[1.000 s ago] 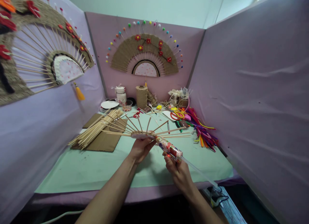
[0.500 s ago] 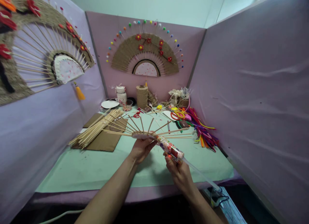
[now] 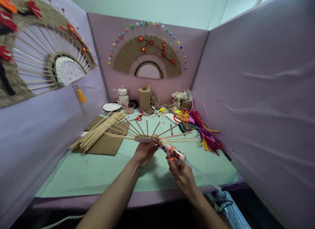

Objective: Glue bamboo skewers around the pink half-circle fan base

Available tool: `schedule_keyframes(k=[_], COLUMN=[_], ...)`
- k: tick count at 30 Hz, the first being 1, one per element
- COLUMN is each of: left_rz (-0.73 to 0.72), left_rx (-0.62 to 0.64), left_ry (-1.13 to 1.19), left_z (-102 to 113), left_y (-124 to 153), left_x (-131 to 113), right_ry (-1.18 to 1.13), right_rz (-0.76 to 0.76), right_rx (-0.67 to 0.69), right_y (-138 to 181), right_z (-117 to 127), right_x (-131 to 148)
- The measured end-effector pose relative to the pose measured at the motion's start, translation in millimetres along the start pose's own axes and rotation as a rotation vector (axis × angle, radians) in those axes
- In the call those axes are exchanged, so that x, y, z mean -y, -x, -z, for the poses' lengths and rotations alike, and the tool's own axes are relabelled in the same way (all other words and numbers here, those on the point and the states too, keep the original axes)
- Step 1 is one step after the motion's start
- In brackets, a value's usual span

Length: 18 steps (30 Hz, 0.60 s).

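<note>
My left hand (image 3: 144,153) is closed on the underside of a fan frame (image 3: 145,139), a half-round base with thin wooden sticks spreading out from its curved edge. A flower-patterned hot glue gun (image 3: 171,149) is gripped in my right hand (image 3: 180,173). Its nozzle meets the right end of the base, and the exact contact point is hidden. A small red light glows on the gun near my fingers. From the gun's back end a clear glue stick (image 3: 203,175) sticks out toward the lower right.
Left on the table lie bundled wooden sticks (image 3: 98,132) over cardboard (image 3: 115,143). At the back stand a twine spool (image 3: 144,99) and a white bottle (image 3: 123,97). Scissors (image 3: 139,117) and colourful pipe cleaners (image 3: 209,137) lie farther right. Partitions carry finished fans (image 3: 147,46).
The fan frame has turned slightly in my left hand, its upper sticks shifting a little to the right. The glue gun stays at the base's right end, moved very slightly left.
</note>
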<state>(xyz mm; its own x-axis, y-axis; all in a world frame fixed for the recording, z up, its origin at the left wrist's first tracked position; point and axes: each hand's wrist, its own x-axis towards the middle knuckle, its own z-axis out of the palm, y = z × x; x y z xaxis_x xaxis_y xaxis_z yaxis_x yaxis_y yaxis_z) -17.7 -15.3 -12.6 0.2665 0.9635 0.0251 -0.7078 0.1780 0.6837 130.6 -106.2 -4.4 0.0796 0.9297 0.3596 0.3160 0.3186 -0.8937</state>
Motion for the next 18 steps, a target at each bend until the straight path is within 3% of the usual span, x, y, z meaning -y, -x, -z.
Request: schedule_keyframes(k=[18], left_rz=[-0.017], left_rx=[-0.001], left_ry=[0.009], left_z=[0.5], left_y=[0.7], left_x=[-1.0], right_ry=[-0.019], right_rz=[0.007], right_rx=[-0.036], right_y=[1.9], right_z=[0.8], right_x=[0.0])
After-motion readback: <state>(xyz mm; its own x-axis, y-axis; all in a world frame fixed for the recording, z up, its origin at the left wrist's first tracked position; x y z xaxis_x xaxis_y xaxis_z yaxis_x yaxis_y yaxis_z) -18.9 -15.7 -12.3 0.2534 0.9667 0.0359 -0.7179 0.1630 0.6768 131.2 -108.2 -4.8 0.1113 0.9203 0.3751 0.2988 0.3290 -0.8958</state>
